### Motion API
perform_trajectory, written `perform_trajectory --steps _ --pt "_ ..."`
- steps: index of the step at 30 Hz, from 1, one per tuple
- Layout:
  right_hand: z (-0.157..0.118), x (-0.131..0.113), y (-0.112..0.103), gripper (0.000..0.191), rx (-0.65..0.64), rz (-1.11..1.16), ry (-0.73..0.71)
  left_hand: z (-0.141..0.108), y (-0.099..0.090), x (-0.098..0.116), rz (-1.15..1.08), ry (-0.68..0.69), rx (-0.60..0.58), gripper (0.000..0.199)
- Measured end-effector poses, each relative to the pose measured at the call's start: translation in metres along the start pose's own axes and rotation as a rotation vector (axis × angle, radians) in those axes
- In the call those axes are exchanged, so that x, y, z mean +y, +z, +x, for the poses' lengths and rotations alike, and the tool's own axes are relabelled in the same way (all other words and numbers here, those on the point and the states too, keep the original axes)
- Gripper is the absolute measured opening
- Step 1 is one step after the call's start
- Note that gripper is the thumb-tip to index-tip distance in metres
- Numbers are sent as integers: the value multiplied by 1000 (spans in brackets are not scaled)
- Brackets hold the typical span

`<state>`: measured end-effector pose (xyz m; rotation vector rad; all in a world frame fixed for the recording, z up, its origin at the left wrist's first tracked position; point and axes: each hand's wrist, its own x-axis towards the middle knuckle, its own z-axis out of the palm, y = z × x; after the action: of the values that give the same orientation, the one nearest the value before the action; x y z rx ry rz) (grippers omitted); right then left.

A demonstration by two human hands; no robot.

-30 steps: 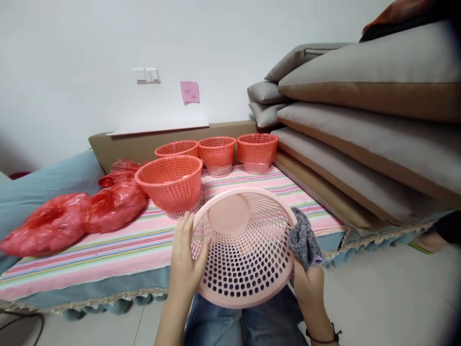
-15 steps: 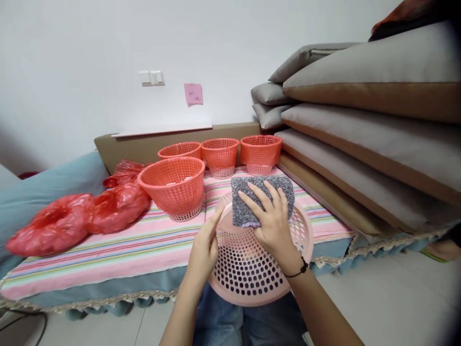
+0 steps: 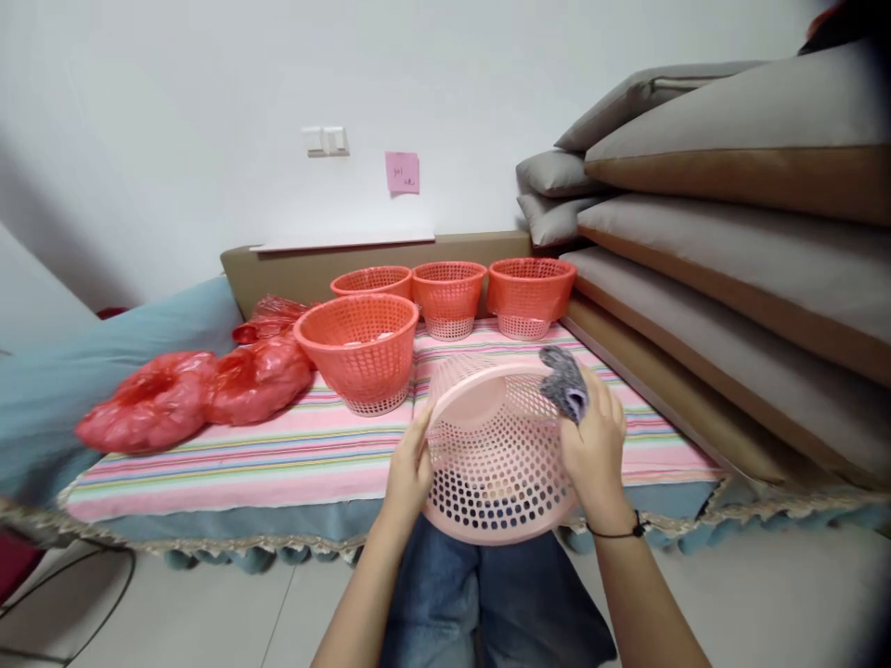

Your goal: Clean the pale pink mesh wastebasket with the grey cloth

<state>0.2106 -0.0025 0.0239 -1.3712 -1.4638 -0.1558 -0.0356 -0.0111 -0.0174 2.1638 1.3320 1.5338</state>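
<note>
A pale pink plastic basket (image 3: 501, 531) with a pierced wall is tilted on its side above my lap, its mouth facing me. My left hand (image 3: 409, 468) grips its rim on the left, thumb on the near side. On the right side of the rim, my right hand (image 3: 595, 441) is closed round a grey cleaning cloth (image 3: 562, 380) with a purple edge. The cloth is bunched and folded over the rim. Part of the right hand's fingers lies behind the basket and cloth.
Several baskets wrapped in red plastic, the nearest a red-covered basket (image 3: 358, 348), stand on a striped cloth (image 3: 278, 455). Red plastic bags (image 3: 149, 399) lie at the left. Stacked grey cushions (image 3: 730, 232) rise at the right. A black cable (image 3: 118, 594) lies on the floor.
My right hand has moved from the top of the basket to its right rim, and the flat cloth is now bunched there. The basket has shifted slightly; the view has turned left.
</note>
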Motion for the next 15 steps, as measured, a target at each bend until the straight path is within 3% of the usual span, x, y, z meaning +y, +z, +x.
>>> perform_trajectory --steps 4,6,8,15 --pt "26 -51 8 73 -228 -107 -434 17 4 11 -22 64 -89 67" --pt "28 -64 12 73 -283 -110 -543 23 4 16 -20 69 -91 66" --pt "25 -64 15 73 -270 -119 -538 24 1 17 -21 68 -90 65" --pt "10 -24 16 67 -51 -161 -249 17 -33 15 45 49 -105 57"
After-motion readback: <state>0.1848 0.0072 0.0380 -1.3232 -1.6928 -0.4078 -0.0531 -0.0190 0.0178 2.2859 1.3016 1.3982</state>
